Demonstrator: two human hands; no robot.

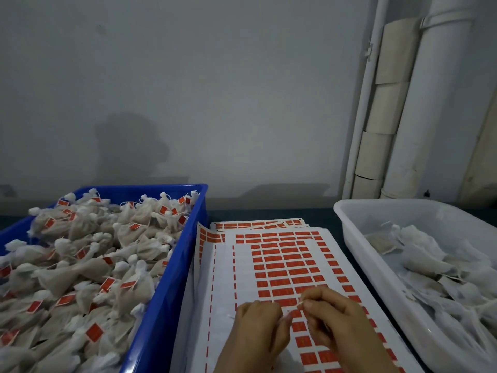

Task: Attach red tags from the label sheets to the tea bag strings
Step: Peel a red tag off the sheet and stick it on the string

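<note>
both hands work low over the top label sheet point(282, 265), close together. the left hand point(259, 328) has its fingers curled in, and thumb and forefinger pinch one end of a thin pale tea bag string point(294, 310). the right hand point(337, 316) is also curled and pinches the other end of it with its fingertips. the string runs short and slanted between them, just above a row of red tags point(277, 274). i cannot tell where the bag of this string is; the hands cover it.

the step in hand seems to be laying the string onto a tag, or lifting a tag to it. to do it well, i think the string should be kept tight and straight, so it lies across the middle of one tag only and does not touch the neighbour tags. the tag should be peeled slowly from a corner, because the sheet is thin and may lift with it. then fold the tag evenly over the string and press it flat, so the sticky sides meet without a wrinkle.

finished tagged tea bags point(80, 265) fill the blue crate point(172, 278) on the left. untagged tea bags point(419, 254) lie in the white tub point(376, 278) on the right.
</note>
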